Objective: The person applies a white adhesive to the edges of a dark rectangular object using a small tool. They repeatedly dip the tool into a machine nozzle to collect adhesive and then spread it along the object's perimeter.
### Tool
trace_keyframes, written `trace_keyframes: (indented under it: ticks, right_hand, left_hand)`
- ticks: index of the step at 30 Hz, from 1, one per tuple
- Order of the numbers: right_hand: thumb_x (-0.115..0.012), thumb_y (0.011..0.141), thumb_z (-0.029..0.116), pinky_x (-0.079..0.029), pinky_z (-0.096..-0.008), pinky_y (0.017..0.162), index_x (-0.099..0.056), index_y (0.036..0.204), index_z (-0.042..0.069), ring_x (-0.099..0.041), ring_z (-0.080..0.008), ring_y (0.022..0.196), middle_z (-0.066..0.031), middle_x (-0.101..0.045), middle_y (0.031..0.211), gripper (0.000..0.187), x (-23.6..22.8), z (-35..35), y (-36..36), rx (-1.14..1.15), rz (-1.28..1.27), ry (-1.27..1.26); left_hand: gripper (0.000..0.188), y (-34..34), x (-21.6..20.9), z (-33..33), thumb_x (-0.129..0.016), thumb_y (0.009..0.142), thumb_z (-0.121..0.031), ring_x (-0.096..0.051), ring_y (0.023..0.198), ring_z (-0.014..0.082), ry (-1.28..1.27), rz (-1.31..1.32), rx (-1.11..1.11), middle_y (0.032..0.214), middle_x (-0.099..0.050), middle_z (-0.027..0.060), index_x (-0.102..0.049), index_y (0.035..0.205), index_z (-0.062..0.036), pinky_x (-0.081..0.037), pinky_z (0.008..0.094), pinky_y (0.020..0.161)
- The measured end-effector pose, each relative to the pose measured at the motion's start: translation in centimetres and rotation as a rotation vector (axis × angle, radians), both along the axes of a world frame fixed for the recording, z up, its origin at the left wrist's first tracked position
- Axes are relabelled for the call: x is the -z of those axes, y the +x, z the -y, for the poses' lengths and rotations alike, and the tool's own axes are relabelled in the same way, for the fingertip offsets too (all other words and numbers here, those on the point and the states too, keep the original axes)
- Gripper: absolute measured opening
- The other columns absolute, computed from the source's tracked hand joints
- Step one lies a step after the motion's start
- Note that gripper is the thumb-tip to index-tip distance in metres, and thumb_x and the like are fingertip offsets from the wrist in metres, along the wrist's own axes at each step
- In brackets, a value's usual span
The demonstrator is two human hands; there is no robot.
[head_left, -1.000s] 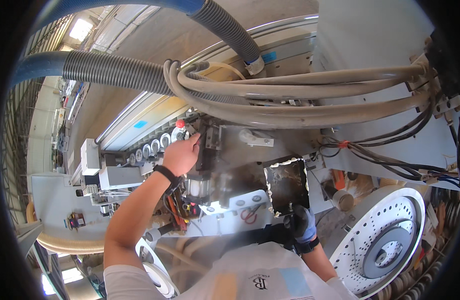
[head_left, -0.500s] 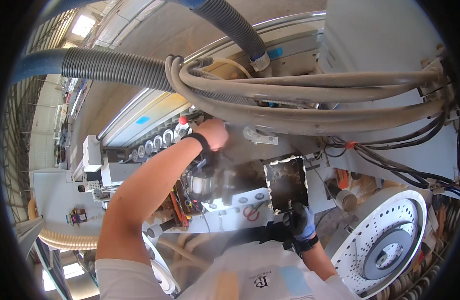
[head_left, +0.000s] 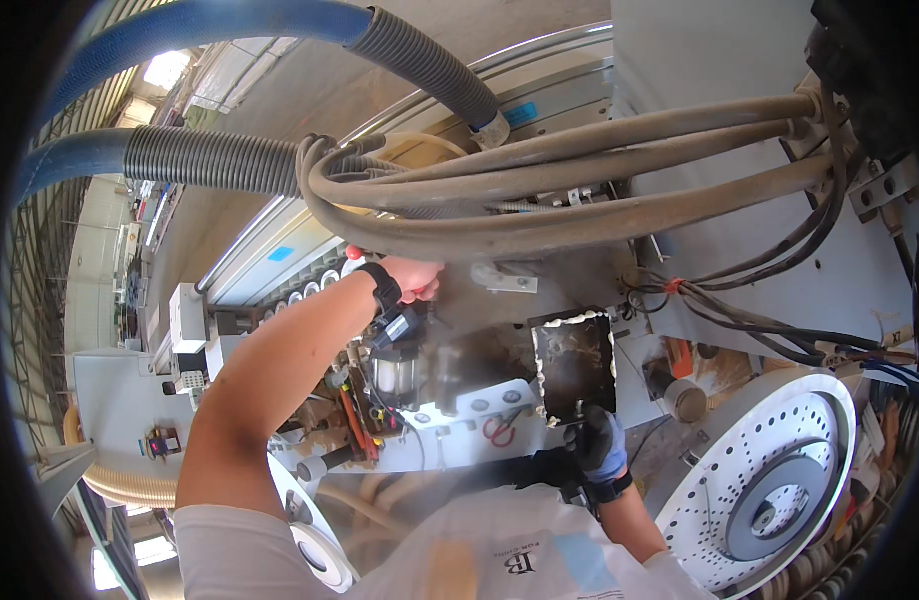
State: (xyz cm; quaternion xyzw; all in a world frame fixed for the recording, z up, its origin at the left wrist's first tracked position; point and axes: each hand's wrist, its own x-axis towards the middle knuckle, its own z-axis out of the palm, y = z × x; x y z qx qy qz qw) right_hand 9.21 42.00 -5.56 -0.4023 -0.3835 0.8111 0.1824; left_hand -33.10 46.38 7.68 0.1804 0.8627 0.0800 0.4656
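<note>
My bare left hand (head_left: 416, 277), with a black band on its wrist, reaches under the looped brown hoses (head_left: 499, 240). Its fingers are curled; whatever they grip is hidden. Close by are a red ball knob (head_left: 354, 252) and a metal bracket (head_left: 506, 279). My right hand (head_left: 605, 447), in a grey and blue glove, is closed at the near edge of a dark rectangular tank (head_left: 575, 365) with whitish crust along its rim. A small metal stud (head_left: 579, 409) shows just above those fingers. What the gloved hand holds cannot be made out.
Blue and grey ducts (head_left: 219, 162) cross at the upper left. Dark cables (head_left: 749, 320) hang at the right, above a white perforated wheel (head_left: 769, 500). A clear cylinder (head_left: 394, 377) and red-handled tools (head_left: 355, 420) sit below my left forearm.
The view has shifted, and the hoses appear farther left. My left hand is slightly left and lower, its upper side now partly behind a hose. The gloved right hand stays at the tank's edge.
</note>
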Motion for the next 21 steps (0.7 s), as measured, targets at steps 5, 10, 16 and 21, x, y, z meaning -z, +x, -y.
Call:
trace_keyframes:
  ticks: [5,10,16,21]
  right_hand:
    - [-0.052,0.099,0.02,-0.052,-0.0293,0.055,-0.069,0.099,0.001,-0.066,-0.0174,0.062,-0.0085,-0.068,0.08,0.026,-1.3,-0.1,-0.4,0.008,-0.029,-0.104]
    - [-0.051,0.097,0.019,-0.052,-0.0286,0.055,-0.065,0.114,0.0,-0.065,-0.0169,0.064,-0.0094,-0.069,0.087,0.029,-2.0,0.0,-0.5,0.035,-0.056,-0.215]
    - [-0.053,0.095,0.019,-0.053,-0.0282,0.057,-0.059,0.127,0.002,-0.065,-0.0167,0.065,-0.0098,-0.069,0.097,0.037,-3.0,0.0,-0.3,0.047,-0.089,-0.28]
    - [-0.053,0.102,0.028,-0.052,-0.0279,0.055,-0.064,0.11,0.003,-0.066,-0.0159,0.063,-0.008,-0.068,0.08,0.028,-2.7,0.6,-0.6,0.071,-0.08,-0.188]
  left_hand:
    - [0.024,-1.6,1.2,1.7,-0.056,0.098,-0.022,-0.055,0.047,0.0128,0.04,0.098,-0.002,0.074,-0.064,0.0047,-0.068,0.115,-0.0091,-0.035,0.0306,0.036]
    - [0.048,-1.0,0.9,2.8,-0.057,0.099,-0.02,-0.053,0.044,0.0129,0.107,0.114,-0.096,0.074,-0.063,0.0041,-0.057,0.146,-0.0142,-0.032,0.028,0.034]
    - [0.049,-1.1,-2.1,6.9,-0.057,0.098,-0.02,-0.063,0.05,0.0222,0.129,-0.01,0.172,0.07,-0.065,0.009,-0.059,0.147,-0.0161,-0.049,0.0367,0.045]
    - [0.049,-1.3,-1.9,9.2,-0.057,0.096,-0.02,-0.07,0.085,0.0396,0.22,-0.645,0.802,0.094,-0.073,0.0162,-0.06,0.145,-0.0193,-0.057,0.0495,0.078]
